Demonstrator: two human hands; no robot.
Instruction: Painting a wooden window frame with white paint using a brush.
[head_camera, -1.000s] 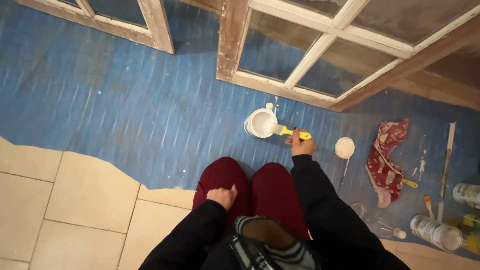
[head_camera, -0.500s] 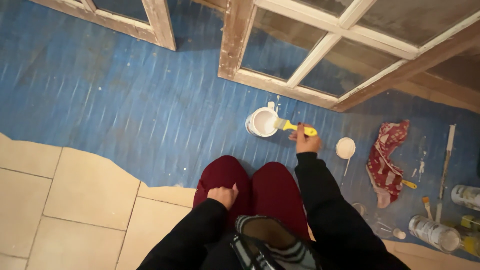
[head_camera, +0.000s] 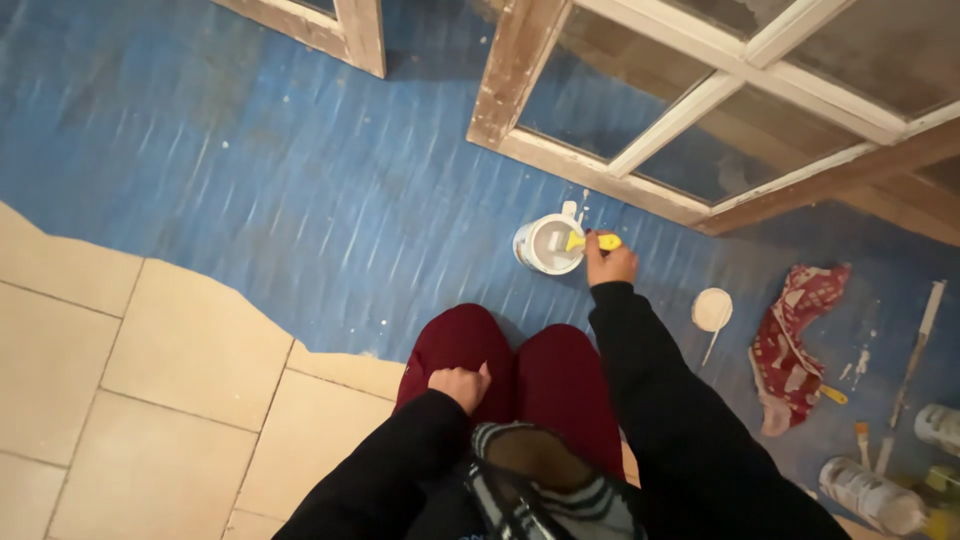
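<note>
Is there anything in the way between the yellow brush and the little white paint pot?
Nothing visible. The right hand holds the yellow-handled brush right at the rim of the open paint pot, with no gap for anything to block. The pot's lid lies off to the side on the blue sheet.

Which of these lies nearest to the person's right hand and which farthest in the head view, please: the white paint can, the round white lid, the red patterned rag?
From the right hand:
1. White paint can, just to its left, under the brush.
2. Round white lid, to its right on the blue sheet.
3. Red patterned rag, beyond the lid, farther right.
</note>
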